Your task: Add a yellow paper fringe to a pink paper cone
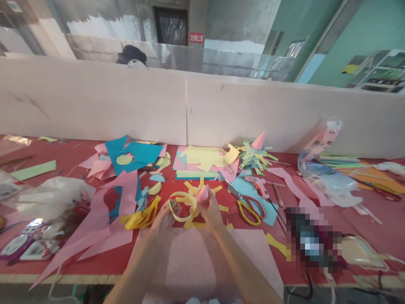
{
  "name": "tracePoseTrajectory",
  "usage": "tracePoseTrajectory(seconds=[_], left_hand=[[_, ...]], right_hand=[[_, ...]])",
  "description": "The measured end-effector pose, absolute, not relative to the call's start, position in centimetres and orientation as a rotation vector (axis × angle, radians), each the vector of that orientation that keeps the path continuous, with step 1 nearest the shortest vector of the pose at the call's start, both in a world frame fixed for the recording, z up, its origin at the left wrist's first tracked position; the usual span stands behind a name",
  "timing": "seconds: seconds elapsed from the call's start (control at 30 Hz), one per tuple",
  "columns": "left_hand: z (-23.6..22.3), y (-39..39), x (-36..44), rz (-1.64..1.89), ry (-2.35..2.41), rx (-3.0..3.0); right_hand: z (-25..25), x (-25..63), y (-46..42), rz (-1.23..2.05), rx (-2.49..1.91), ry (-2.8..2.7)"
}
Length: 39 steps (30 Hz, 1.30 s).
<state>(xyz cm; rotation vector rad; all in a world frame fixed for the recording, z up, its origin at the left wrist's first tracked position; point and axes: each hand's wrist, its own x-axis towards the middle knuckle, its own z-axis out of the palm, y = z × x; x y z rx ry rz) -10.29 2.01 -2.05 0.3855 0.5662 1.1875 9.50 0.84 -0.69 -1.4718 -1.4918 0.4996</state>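
My left hand point(165, 216) is closed, its fingers pinching the side of a pale yellow paper ring point(182, 219). My right hand point(212, 213) grips a small pink paper cone point(203, 194), its tip pointing up. Yellow paper strips point(201, 182) radiate around the cone and ring, which touch or overlap; how they join is hidden. Just left of my left hand lies a bundle of yellow strips point(144, 216). To the right of my right hand rest scissors point(248, 209) with yellow and red handles, partly on blue paper point(269, 213).
A finished-looking fringed paper piece with a pink cone point(258, 141) stands at the back. A pink glue gun point(262, 188) with a black cord lies right. Paper offcuts point(209, 157) and a plastic bag point(60, 194) cover the red table. A white partition point(126, 101) borders it behind.
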Motion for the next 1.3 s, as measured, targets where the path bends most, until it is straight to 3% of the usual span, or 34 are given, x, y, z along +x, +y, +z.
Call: tracePoseTrajectory(seconds=[0.43,1.3], left_hand=[[-1.8,2.3,-10.2,1.205,0.556,0.444],[-0.6,2.4,-9.9,1.239,0.605,0.357]], right_hand=[[-1.7,9.7,1.1,0.414,-1.504,-1.591],[1.4,8.0,1.7,0.628,-1.416,-1.243]])
